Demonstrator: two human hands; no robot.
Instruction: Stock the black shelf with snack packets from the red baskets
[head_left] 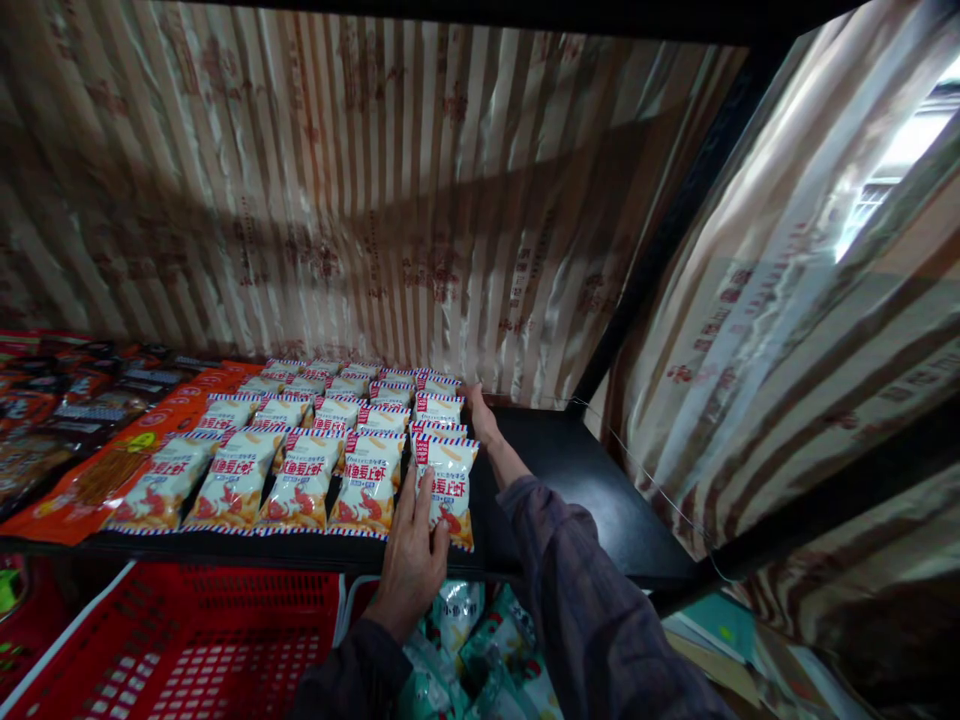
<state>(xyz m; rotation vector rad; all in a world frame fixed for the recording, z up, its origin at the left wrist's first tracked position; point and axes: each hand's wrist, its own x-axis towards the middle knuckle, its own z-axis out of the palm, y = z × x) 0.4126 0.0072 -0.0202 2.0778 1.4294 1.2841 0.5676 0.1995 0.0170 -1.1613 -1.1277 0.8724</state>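
Note:
Rows of white snack bags point(298, 480) with red lettering and striped edges lie on a black shelf point(570, 490). My left hand point(414, 545) is at the front, its fingers stretched along the left side of the front right snack bag point(450, 480). The thumb of that hand lies near the bag's lower edge. Farther back, my right hand point(482, 418) reaches along the right side of the same column, its fingers extended beside the rear bags. Part of the right hand's inner side is hidden, and I cannot tell how firmly it touches them.
Orange snack packs point(112, 470) and darker packets point(45, 410) lie at the left. Below the shelf are a red basket point(225, 620) and several green-white bags point(495, 640). Striped cloth point(360, 200) hangs behind; a black post point(667, 230) stands at right.

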